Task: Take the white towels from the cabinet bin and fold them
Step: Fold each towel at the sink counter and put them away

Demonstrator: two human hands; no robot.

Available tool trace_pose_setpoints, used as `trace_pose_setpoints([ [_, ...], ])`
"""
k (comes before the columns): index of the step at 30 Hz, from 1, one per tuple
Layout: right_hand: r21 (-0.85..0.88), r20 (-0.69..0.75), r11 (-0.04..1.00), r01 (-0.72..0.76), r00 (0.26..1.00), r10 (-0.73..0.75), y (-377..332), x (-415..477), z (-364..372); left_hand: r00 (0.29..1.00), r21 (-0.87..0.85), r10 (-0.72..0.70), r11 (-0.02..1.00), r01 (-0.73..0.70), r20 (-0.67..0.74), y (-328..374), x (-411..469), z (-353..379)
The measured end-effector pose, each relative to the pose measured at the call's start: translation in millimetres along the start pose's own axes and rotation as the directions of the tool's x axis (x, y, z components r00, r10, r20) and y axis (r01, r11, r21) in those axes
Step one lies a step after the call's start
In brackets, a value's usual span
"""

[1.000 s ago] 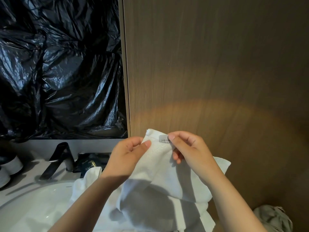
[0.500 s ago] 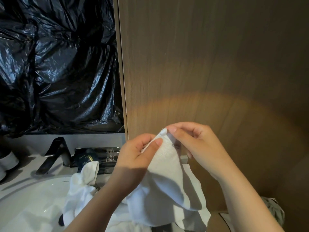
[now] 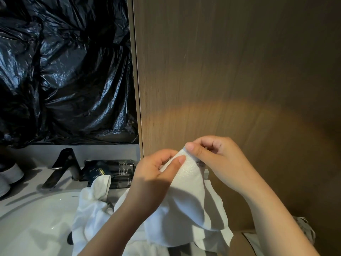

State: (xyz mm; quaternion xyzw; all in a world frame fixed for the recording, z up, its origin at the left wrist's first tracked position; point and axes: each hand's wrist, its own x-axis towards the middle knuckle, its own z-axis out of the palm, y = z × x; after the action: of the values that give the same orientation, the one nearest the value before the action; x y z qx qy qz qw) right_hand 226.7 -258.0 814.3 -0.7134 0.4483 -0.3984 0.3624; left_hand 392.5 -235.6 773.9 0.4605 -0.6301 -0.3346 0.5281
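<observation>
White towel hangs at lower centre of frame; I see the left hand and right hand both pinching its top corner, fingers curled round the cloth.

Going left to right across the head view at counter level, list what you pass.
White cups → black faucet → dark packets → left hand → white towel, pinched by both hands → right hand → grey cloth at the right edge.
</observation>
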Motion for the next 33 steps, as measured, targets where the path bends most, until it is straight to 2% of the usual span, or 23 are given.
trace_pose_setpoints([
  [5,-0.015,-0.058,0.999,0.032,0.998,-0.032,6,0,2,0.996,-0.127,-0.07,0.99,0.063,-0.053,-3,-1,1],
  [13,0.013,-0.162,0.998,0.059,0.985,-0.056,14,-2,6,1.0,-0.086,0.022,0.996,-0.023,-0.01,-10,-12,-9],
  [17,0.03,-0.201,0.998,0.054,0.979,-0.047,13,-2,6,0.996,0.001,0.08,0.997,-0.08,-0.03,-9,-13,-9],
  [23,0.004,-0.312,0.996,0.094,0.946,-0.088,12,-1,-1,0.999,-0.011,0.038,0.999,-0.038,-0.018,-14,-12,-7],
  [33,-0.006,-0.305,0.991,0.134,0.943,-0.129,9,-3,-6,1.0,-0.137,-0.005,0.991,0.006,0.01,-13,-6,2],
])
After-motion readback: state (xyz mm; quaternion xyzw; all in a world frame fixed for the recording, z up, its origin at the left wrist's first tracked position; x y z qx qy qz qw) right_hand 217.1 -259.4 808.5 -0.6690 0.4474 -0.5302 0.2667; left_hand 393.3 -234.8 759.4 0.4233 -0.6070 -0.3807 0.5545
